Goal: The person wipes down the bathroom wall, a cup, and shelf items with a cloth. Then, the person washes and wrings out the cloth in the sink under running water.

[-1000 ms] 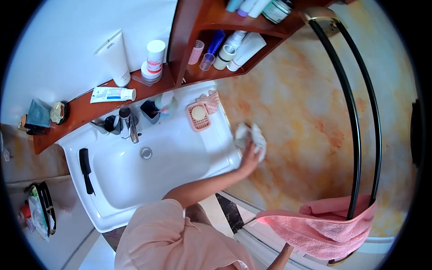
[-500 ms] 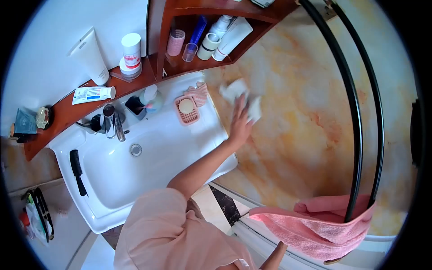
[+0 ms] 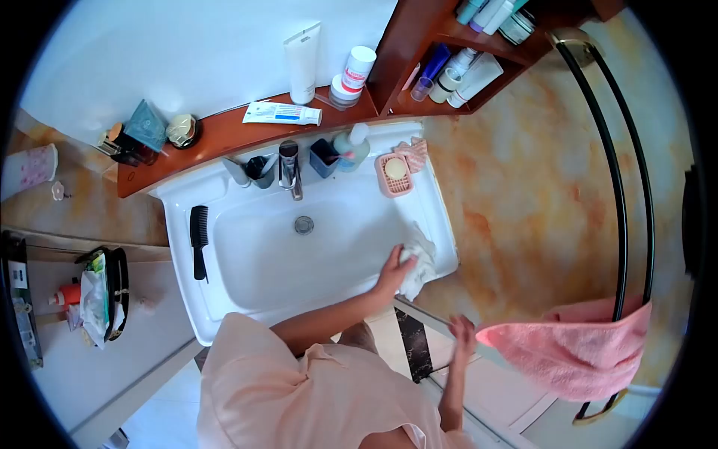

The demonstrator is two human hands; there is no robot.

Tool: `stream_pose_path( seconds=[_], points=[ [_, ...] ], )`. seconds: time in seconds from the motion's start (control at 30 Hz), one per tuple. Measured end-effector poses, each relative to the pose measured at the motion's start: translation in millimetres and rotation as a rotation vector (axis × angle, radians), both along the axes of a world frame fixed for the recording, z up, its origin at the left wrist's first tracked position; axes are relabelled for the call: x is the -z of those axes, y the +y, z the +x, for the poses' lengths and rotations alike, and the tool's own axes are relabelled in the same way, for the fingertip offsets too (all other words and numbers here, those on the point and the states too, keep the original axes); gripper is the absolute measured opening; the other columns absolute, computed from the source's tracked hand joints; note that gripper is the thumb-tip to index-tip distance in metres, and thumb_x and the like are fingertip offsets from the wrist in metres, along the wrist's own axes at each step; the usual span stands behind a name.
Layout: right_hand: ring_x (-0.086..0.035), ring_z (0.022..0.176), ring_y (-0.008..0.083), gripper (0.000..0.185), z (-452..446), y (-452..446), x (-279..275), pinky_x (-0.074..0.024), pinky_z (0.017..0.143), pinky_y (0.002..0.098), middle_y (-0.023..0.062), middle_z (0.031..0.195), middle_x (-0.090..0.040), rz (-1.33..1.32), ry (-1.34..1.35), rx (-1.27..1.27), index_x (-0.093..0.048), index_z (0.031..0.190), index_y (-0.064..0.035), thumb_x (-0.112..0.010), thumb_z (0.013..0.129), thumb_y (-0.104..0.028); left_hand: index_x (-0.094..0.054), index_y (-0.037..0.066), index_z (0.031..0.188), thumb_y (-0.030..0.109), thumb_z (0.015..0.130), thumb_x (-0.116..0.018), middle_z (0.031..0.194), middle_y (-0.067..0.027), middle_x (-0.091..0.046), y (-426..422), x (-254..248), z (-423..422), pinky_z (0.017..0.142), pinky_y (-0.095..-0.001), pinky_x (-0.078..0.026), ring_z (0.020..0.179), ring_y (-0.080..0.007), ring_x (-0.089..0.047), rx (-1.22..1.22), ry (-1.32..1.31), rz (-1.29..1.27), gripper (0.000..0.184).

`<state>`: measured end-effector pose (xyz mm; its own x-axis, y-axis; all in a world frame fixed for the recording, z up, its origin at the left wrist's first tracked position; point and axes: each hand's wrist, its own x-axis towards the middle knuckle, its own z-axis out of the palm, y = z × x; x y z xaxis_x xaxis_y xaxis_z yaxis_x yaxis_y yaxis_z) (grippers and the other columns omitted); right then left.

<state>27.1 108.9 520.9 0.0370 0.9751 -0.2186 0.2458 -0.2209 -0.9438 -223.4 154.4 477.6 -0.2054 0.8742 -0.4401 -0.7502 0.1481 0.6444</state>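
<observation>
My left hand (image 3: 394, 273) is closed on a crumpled white cloth (image 3: 421, 262). The cloth lies over the right rim of the white sink (image 3: 262, 262), near its front corner. My right hand (image 3: 463, 334) is lower right, its fingers loosely apart and holding nothing visible. A pink towel (image 3: 565, 352) hangs on a black rail (image 3: 617, 194) just to its right. On the sink's back right corner sits a pink soap dish (image 3: 395, 187) with a round pale bar of soap (image 3: 395, 170), next to a folded striped cloth (image 3: 413, 154).
Behind the basin stand a faucet (image 3: 289, 166), a dark cup (image 3: 324, 159) and a pump bottle (image 3: 351, 150). A black comb (image 3: 199, 239) lies on the left rim. Tubes and jars line the wooden shelf (image 3: 217, 138). A marbled wall (image 3: 516, 209) rises at the right.
My left hand has brought the white cloth from the marbled wall down to the sink's right rim. My right hand has come into sight beside the towel. The view has shifted left.
</observation>
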Motion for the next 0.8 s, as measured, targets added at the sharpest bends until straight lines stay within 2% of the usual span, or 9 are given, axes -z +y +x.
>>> stream_pose_path(
  seconds=[0.03, 0.1, 0.2, 0.3, 0.43, 0.5, 0.63, 0.67, 0.8],
  points=[
    [-0.051, 0.115, 0.0236, 0.040, -26, 4, 15, -0.0427, 0.093, 0.0365, 0.0140, 0.121, -0.054, 0.063, -0.131, -0.168, -0.049, 0.124, 0.0007, -0.056, 0.090, -0.019, -0.040, 0.006, 0.129, 0.021, 0.092, -0.052, 0.119, -0.0076, -0.053, -8, 19, -9, 0.092, -0.0348, -0.044, 0.109, -0.0188, -0.052, -0.029, -0.244, 0.037, 0.042],
    [-0.041, 0.125, 0.0259, 0.059, -105, 10, -14, -0.0324, 0.101, 0.0419, 0.0137, 0.138, -0.040, 0.041, 0.097, -0.295, -0.033, 0.137, -0.0058, -0.051, 0.091, -0.038, -0.040, 0.004, 0.129, 0.019, 0.093, -0.049, 0.119, -0.0103, -0.055, -28, -6, -52, 0.097, -0.0380, -0.042, 0.113, -0.0225, -0.052, 0.042, -0.741, 0.134, 0.040],
    [-0.034, 0.129, 0.0283, 0.068, -152, 22, -25, -0.0326, 0.101, 0.0443, 0.0125, 0.144, -0.030, 0.069, 0.320, -0.345, -0.026, 0.141, -0.0083, -0.051, 0.090, -0.045, -0.038, 0.005, 0.132, 0.018, 0.094, -0.045, 0.123, -0.0123, -0.054, -60, -17, -94, 0.103, -0.0420, -0.037, 0.118, -0.0261, -0.049, 0.012, -0.938, 0.284, 0.041],
    [-0.031, 0.131, 0.0290, 0.075, -184, 16, -44, -0.0330, 0.101, 0.0452, 0.0121, 0.147, -0.024, 0.063, 0.394, -0.374, -0.022, 0.143, -0.0105, -0.054, 0.087, -0.048, -0.039, 0.005, 0.132, 0.017, 0.093, -0.045, 0.129, -0.0125, -0.049, -88, -22, -115, 0.105, -0.0419, -0.034, 0.121, -0.0270, -0.046, -0.098, -0.894, 0.268, 0.041],
    [-0.029, 0.131, 0.0287, 0.078, -213, -8, -45, -0.0331, 0.102, 0.0425, 0.0120, 0.146, -0.025, 0.043, 0.455, -0.499, -0.022, 0.143, -0.0103, -0.064, 0.082, -0.035, -0.035, 0.005, 0.137, 0.024, 0.095, -0.045, 0.136, -0.0090, -0.042, -104, -20, -106, 0.105, -0.0393, -0.031, 0.125, -0.0234, -0.041, -0.011, -0.333, 0.206, 0.048],
    [-0.028, 0.132, 0.0277, 0.077, -228, -11, -17, -0.0323, 0.103, 0.0388, 0.0128, 0.145, -0.028, 0.249, 0.126, -0.640, -0.025, 0.142, -0.0065, -0.067, 0.079, -0.025, -0.031, 0.006, 0.140, 0.028, 0.096, -0.045, 0.138, -0.0069, -0.039, -109, -24, -89, 0.106, -0.0374, -0.029, 0.127, -0.0210, -0.038, 0.140, 0.075, 0.109, 0.051],
    [-0.046, 0.118, 0.0221, 0.047, -227, -4, -6, -0.0364, 0.098, 0.0346, 0.0153, 0.126, -0.049, 0.282, 0.128, -0.438, -0.047, 0.126, -0.0010, -0.062, 0.083, -0.009, -0.026, 0.005, 0.142, 0.034, 0.097, -0.042, 0.140, -0.0053, -0.036, -110, -37, -109, 0.107, -0.0332, -0.024, 0.128, -0.0149, -0.032, 0.230, -0.297, 0.343, 0.056],
    [-0.053, 0.105, 0.0174, 0.035, -222, -1, -5, -0.0410, 0.093, 0.0319, 0.0098, 0.112, -0.058, 0.118, 0.224, -0.382, -0.053, 0.118, -0.0002, -0.059, 0.084, -0.003, -0.033, 0.006, 0.139, 0.032, 0.096, -0.045, 0.136, -0.0050, -0.041, -112, -40, -113, 0.103, -0.0332, -0.030, 0.124, -0.0146, -0.039, 0.247, -0.283, 0.360, 0.051],
    [-0.056, 0.094, 0.0154, 0.027, -193, 21, -3, -0.0445, 0.086, 0.0302, 0.0049, 0.101, -0.062, -0.143, 0.320, -0.358, -0.058, 0.108, 0.0006, -0.061, 0.082, -0.002, -0.047, 0.009, 0.129, 0.030, 0.091, -0.055, 0.124, -0.0059, -0.054, -107, -37, -159, 0.089, -0.0343, -0.044, 0.110, -0.0178, -0.054, 0.488, 0.338, 0.357, 0.044]
  ],
)
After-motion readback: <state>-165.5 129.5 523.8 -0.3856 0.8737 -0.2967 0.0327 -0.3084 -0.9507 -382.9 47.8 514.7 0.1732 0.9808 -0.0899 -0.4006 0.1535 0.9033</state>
